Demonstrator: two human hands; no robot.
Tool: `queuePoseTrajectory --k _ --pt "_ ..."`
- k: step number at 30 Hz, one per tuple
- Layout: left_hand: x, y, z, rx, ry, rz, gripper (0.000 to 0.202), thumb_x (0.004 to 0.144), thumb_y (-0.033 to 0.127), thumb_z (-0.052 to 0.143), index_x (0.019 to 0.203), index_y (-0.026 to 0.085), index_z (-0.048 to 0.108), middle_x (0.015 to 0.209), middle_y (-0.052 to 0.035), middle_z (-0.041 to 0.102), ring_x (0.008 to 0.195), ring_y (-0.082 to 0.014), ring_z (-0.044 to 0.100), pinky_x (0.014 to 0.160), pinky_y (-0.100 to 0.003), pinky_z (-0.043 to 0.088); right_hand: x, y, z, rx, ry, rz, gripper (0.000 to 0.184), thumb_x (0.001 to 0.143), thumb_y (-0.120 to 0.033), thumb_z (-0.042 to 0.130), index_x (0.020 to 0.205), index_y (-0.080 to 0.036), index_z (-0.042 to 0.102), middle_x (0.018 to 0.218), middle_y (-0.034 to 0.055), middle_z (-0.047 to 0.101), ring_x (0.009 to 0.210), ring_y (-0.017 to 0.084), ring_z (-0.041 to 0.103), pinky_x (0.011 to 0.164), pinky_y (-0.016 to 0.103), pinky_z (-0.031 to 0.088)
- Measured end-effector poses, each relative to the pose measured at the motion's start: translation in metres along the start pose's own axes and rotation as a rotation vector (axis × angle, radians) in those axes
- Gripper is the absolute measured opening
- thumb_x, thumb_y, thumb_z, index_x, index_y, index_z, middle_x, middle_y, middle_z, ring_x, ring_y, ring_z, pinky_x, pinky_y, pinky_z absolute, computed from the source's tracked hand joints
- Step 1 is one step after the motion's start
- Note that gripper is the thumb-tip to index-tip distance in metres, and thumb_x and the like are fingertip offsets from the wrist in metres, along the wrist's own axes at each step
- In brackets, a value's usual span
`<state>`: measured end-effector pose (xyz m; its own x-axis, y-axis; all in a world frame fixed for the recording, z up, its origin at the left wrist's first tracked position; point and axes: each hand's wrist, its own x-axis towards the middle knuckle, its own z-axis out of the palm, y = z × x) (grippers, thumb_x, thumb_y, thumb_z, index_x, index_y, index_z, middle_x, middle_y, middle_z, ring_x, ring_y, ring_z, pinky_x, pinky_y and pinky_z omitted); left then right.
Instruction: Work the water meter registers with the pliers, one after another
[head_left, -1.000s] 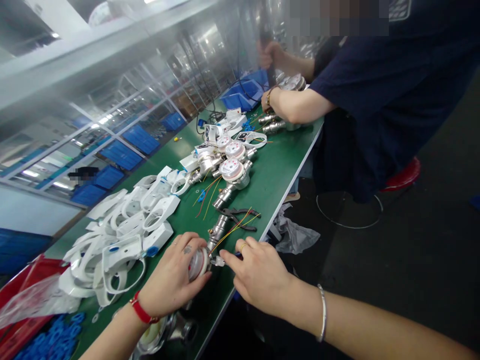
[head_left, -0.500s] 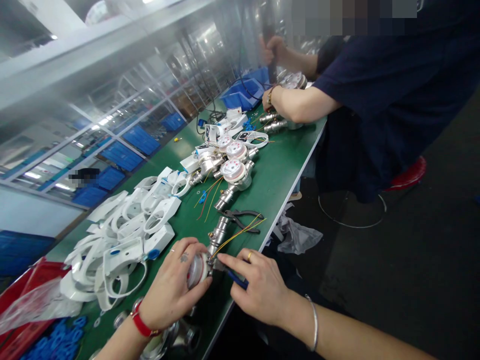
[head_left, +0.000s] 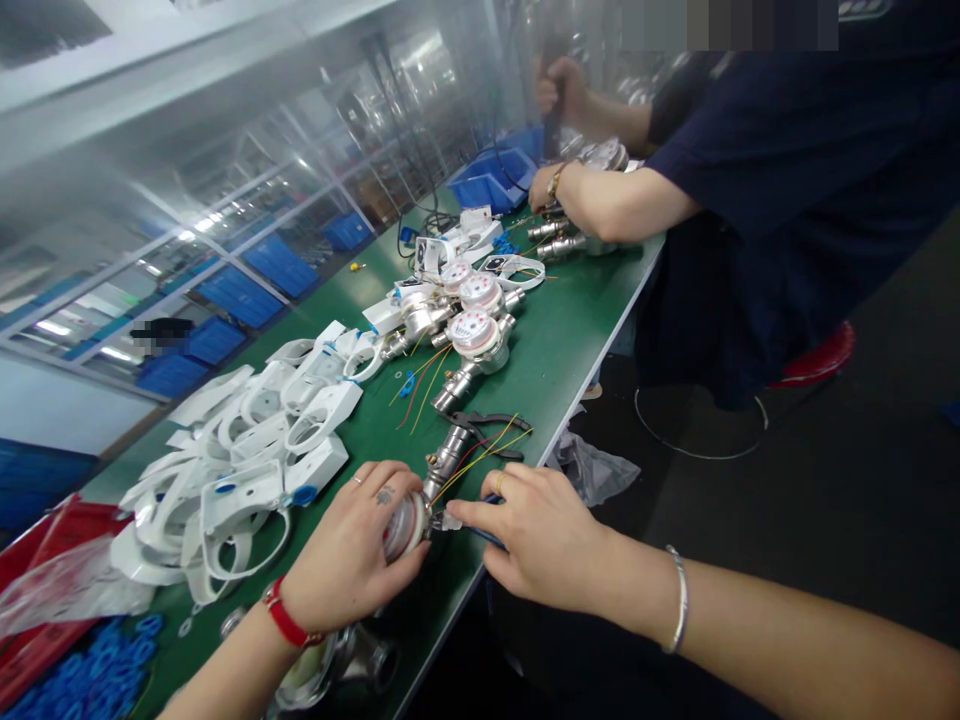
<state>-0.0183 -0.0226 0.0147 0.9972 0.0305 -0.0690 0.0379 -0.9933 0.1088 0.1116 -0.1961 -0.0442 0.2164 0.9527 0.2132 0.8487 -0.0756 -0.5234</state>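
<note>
Near edge of the desk: a metal body lies below the left wrist. Left hand: grip curled round the water meter, which lies on its side above the desk's near part, dial turned leftward into the palm. The long axis of its pipe runs obliquely away, far end pointing up and slightly right. Right hand: grip closed on a blue-handled tool, its tip at the meter's side. Beyond: wires, black pliers, upturned meters, a co-worker.
</note>
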Motion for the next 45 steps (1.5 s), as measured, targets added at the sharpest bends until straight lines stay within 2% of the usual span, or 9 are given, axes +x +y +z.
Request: queuePoseTrajectory --k 6,15,20,24,31,36,39,42,45 --pt "0.001 0.000 0.001 -0.015 0.007 -0.013 0.029 0.077 0.027 0.054 0.102 0.018 0.046 0.103 -0.0085 0.049 0.095 -0.0259 0.045 0.084 -0.041 0.038 0.006 -0.004 -0.011 -0.100 -0.030 -0.050 0.030 0.078 -0.025 0.059 0.108 -0.028 0.061 0.085 0.0044 0.057 0.079 0.022 0.052 0.056 0.029 0.031" --pt "-0.001 0.002 0.002 -0.020 0.013 -0.018 0.028 0.080 0.027 0.053 0.105 0.016 0.044 0.103 -0.0089 0.047 0.094 -0.0256 0.044 0.082 -0.041 0.038 0.015 -0.017 -0.023 -0.167 -0.059 -0.078 0.022 0.077 -0.019 0.058 0.099 -0.022 0.063 0.085 0.0077 0.059 0.079 0.024 0.052 0.058 0.032 0.038" --pt "-0.003 0.005 0.004 -0.032 0.053 -0.059 0.025 0.081 0.028 0.052 0.101 0.017 0.046 0.100 -0.0085 0.047 0.092 -0.0259 0.044 0.079 -0.041 0.038 0.009 -0.015 -0.009 -0.092 -0.011 0.027 0.027 0.077 -0.019 0.055 0.102 -0.024 0.063 0.086 0.0064 0.057 0.081 0.024 0.052 0.060 0.032 0.039" --pt "-0.005 0.005 0.007 -0.038 0.091 -0.087 0.025 0.083 0.031 0.051 0.104 0.018 0.046 0.102 -0.0081 0.047 0.093 -0.0258 0.044 0.081 -0.041 0.039 -0.003 -0.007 0.016 0.097 0.106 0.100 0.043 0.075 -0.022 0.055 0.117 -0.033 0.059 0.093 0.0032 0.058 0.084 0.021 0.052 0.067 0.031 0.041" --pt "-0.007 0.007 0.005 -0.045 0.127 -0.091 0.023 0.086 0.034 0.046 0.103 0.018 0.048 0.102 -0.0083 0.049 0.094 -0.0247 0.048 0.080 -0.038 0.042 -0.010 -0.003 0.052 0.351 0.242 0.193 0.051 0.071 -0.019 0.055 0.119 -0.036 0.060 0.095 0.0002 0.060 0.084 0.017 0.054 0.076 0.030 0.043" --pt "-0.006 0.000 -0.002 -0.040 0.038 -0.029 0.031 0.083 0.032 0.051 0.111 0.018 0.046 0.109 -0.0101 0.049 0.102 -0.0252 0.048 0.088 -0.039 0.042 -0.018 -0.001 0.044 0.411 0.216 0.223 0.047 0.074 -0.021 0.054 0.119 -0.035 0.059 0.097 0.0000 0.060 0.087 0.017 0.056 0.080 0.030 0.044" --pt "-0.005 -0.006 -0.007 -0.012 0.008 0.033 0.037 0.084 0.034 0.053 0.117 0.019 0.045 0.113 -0.0105 0.049 0.104 -0.0249 0.048 0.091 -0.038 0.042 -0.025 0.002 0.035 0.393 0.197 0.226 0.050 0.071 -0.018 0.053 0.119 -0.030 0.059 0.099 0.0017 0.060 0.091 0.019 0.055 0.083 0.032 0.045" --pt "-0.005 -0.009 -0.016 0.072 0.073 0.064 0.043 0.084 0.033 0.053 0.122 0.016 0.044 0.115 -0.0128 0.049 0.105 -0.0267 0.048 0.092 -0.041 0.041 -0.027 0.004 0.033 0.373 0.207 0.170 0.049 0.069 -0.015 0.052 0.116 -0.022 0.061 0.099 0.0047 0.060 0.093 0.021 0.054 0.086 0.036 0.045" --pt "-0.010 -0.013 -0.029 0.028 0.161 -0.016 0.041 0.084 0.034 0.053 0.120 0.016 0.046 0.116 -0.0129 0.049 0.108 -0.0275 0.047 0.094 -0.043 0.040 -0.024 0.003 0.031 0.383 0.262 0.105 0.042 0.071 -0.014 0.050 0.112 -0.018 0.062 0.098 0.0065 0.060 0.093 0.022 0.054 0.087 0.039 0.044"
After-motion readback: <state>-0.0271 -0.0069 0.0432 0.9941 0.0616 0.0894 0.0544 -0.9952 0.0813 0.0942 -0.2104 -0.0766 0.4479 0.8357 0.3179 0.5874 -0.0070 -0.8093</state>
